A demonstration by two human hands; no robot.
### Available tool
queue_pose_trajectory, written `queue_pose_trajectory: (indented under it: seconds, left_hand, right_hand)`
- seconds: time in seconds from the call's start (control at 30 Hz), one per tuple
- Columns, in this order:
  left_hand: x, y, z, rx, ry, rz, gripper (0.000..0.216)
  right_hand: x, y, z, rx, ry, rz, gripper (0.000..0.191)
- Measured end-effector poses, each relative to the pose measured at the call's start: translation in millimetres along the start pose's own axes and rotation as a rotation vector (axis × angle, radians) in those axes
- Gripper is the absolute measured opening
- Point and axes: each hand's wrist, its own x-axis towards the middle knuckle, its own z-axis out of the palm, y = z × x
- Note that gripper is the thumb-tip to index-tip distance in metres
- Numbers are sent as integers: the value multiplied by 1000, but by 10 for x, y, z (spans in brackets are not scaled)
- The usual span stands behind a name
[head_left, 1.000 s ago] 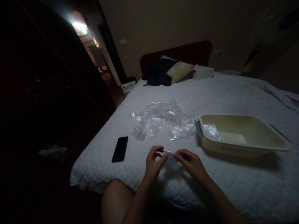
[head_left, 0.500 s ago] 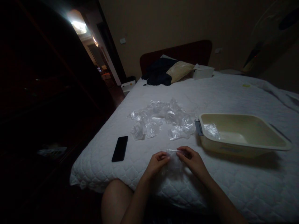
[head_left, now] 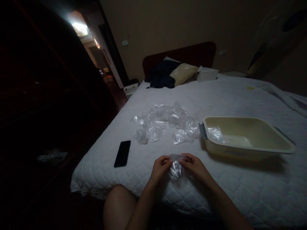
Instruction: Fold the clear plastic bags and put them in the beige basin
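Observation:
My left hand [head_left: 160, 168] and my right hand [head_left: 194, 166] both pinch the top of a small clear plastic bag [head_left: 175, 166], which hangs crumpled between them just above the white quilted bed [head_left: 240, 198]. Beyond my hands lies a loose heap of more clear plastic bags [head_left: 163, 123]. To the right stands a cream plastic tub [head_left: 247, 138] with one clear bag [head_left: 216, 133] lying inside near its left wall.
A black phone [head_left: 122, 153] lies flat on the bed to the left of my hands. Pillows and dark clothing [head_left: 161, 76] sit at the headboard, with a white box [head_left: 206, 74] beside them. The room's left side is dark; my bare knee [head_left: 118, 206] shows below.
My hands have drawn closer together and slightly toward me, and the bag between them has bunched up from a stretched strip into a hanging crumple.

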Motion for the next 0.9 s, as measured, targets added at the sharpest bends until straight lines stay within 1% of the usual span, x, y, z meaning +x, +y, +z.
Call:
queue_pose_trajectory:
  seconds: [0.2, 0.3, 0.37, 0.43, 0.53, 0.6, 0.7, 0.8, 0.9]
  left_hand:
    - [-6, -34, -24, 10, -6, -67, 36]
    - [9, -72, -27, 2, -66, -92, 37]
    - [33, -85, -3, 8, -121, -79, 37]
    - [77, -90, 44, 21, -148, -47, 36]
    - [186, -98, 147, 73, -118, 22, 36]
    - [272, -113, 235, 154, -89, 108, 34]
    - [386, -144, 397, 355, -77, 292, 27]
    - [479, -192, 577, 655, -76, 531, 21]
    - [588, -292, 709, 922, -74, 790, 21]
  right_hand:
    - [6, -7, -32, -35, 11, -17, 37]
    - [-14, -56, -72, -48, 14, -16, 37]
    - [-23, -106, -129, -70, 22, -29, 36]
    - [-28, -175, -218, -88, 52, -57, 37]
    - [-44, -329, -416, -95, 120, -103, 41]
    - [-68, -472, -582, -110, 170, -140, 42]
    - [-105, -727, -863, -154, 267, -205, 39]
    - [-100, -978, -1148, -169, 350, -262, 39]
    - [-52, -1181, -1405, -205, 375, -330, 36]
